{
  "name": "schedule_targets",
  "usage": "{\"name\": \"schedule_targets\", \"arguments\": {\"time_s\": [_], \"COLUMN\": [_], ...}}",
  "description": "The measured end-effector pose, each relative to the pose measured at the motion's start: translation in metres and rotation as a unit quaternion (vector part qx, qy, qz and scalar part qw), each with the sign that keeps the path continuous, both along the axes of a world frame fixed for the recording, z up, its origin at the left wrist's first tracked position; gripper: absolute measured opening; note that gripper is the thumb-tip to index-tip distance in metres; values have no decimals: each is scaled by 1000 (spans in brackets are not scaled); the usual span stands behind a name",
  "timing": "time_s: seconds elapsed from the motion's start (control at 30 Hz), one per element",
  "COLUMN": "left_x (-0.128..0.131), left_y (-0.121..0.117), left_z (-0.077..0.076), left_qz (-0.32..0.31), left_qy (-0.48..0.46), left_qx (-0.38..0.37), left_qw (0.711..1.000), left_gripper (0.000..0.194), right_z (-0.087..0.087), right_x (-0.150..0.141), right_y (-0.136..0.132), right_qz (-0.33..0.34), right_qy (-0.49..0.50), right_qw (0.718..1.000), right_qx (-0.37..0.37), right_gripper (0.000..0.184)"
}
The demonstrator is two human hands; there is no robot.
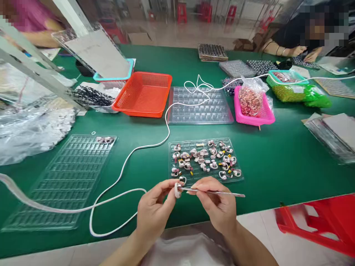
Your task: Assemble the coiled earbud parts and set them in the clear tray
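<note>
"Two grips to record, operator: what does each of yours hold?"

"Your left hand point(154, 208) pinches a small, pale, rounded piece point(177, 190) between thumb and fingertips. Your right hand point(217, 207) is closed narrowly on a thin, silver-coloured, rod-like tool point(235, 194), its free end jutting out to the right."

"Which step do you appear to be on?"

"By our judgement, working the tool's tip at the piece's right side. Whether the tip enters the piece or only rests against it cannot be told."

"What does your next move call for?"

"Likely a firm left pinch and light, controlled pressure from the right, lest the piece turn or the tip slip."

"State the piece's position."

"At your left fingertips, held above the green counter point(266, 155), between your hands and just left of your right fingertips. Just beyond it lies a clear, ribbed plastic tray point(188, 145) bearing many pale parts and several yellow bits. A looped white cord point(138, 147) runs near your left hand."
</note>
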State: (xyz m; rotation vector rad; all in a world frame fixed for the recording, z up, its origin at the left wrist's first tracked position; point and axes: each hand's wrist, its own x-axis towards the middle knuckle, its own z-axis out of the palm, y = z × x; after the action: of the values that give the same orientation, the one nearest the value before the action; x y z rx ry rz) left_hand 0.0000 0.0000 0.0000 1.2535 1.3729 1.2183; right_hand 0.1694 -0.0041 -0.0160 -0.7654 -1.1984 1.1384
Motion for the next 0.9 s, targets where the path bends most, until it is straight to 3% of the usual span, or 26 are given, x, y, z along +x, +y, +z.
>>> {"name": "schedule_targets", "arguments": {"time_s": [0.33, 0.6, 0.9], "left_x": [-1, -6, -1], "left_y": [-1, 1, 4], "left_z": [1, 0, 5], "left_qz": [1, -26, -16], "left_qy": [-27, -68, -144], "left_qx": [-38, -126, -140], "left_qw": [999, 989, 979], "left_gripper": [10, 13, 10], "right_z": [-3, -6, 13], "right_x": [-2, -6, 9], "right_y": [-4, -5, -5], "right_qz": [-15, -54, 2], "right_qy": [-28, -50, -72], "right_qw": [999, 997, 997], "right_qx": [-4, 18, 38], "right_gripper": [35, 35, 26]}}
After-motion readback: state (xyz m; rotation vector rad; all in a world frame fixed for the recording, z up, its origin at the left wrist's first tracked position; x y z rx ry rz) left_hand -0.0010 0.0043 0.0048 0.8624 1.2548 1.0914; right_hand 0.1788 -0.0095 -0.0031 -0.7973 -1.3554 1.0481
